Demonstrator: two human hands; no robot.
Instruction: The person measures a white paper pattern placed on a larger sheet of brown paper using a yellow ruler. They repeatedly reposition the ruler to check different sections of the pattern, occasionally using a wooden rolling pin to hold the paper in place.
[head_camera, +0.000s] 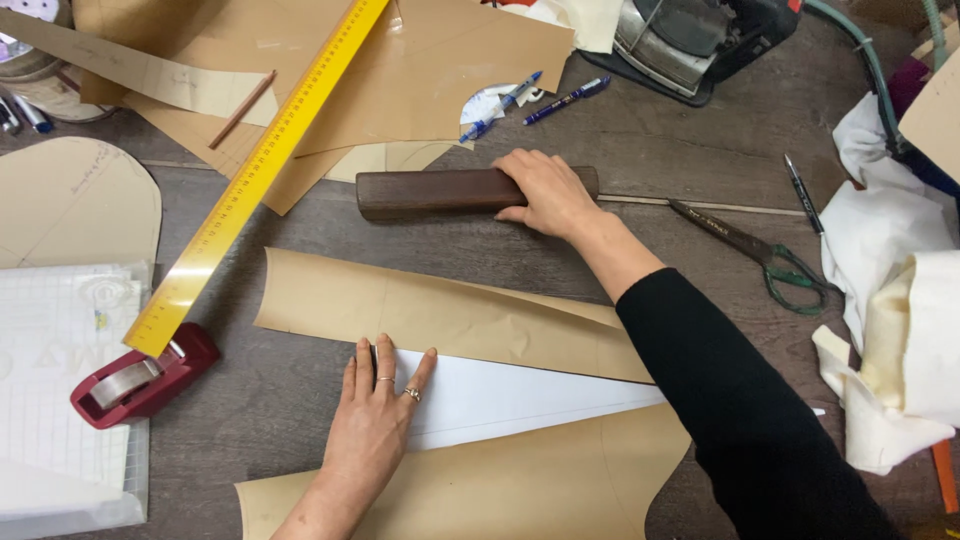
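My right hand (548, 192) reaches across the table and grips the right end of a dark brown wooden block (430, 192) lying flat. My left hand (378, 410) presses flat, fingers spread, on a white pointed paper piece (520, 398). That white piece lies between two brown kraft paper pattern pieces: one above it (420, 310) and one below it (520, 485) near the table's front edge.
A long yellow ruler (262, 165) runs diagonally from a red tape dispenser (140, 378) toward the top. Scissors with green handles (770, 258) lie to the right, two blue pens (560, 100) and an iron (690, 40) farther back. White fabric (900, 330) is piled at right, a gridded sheet (60, 390) at left.
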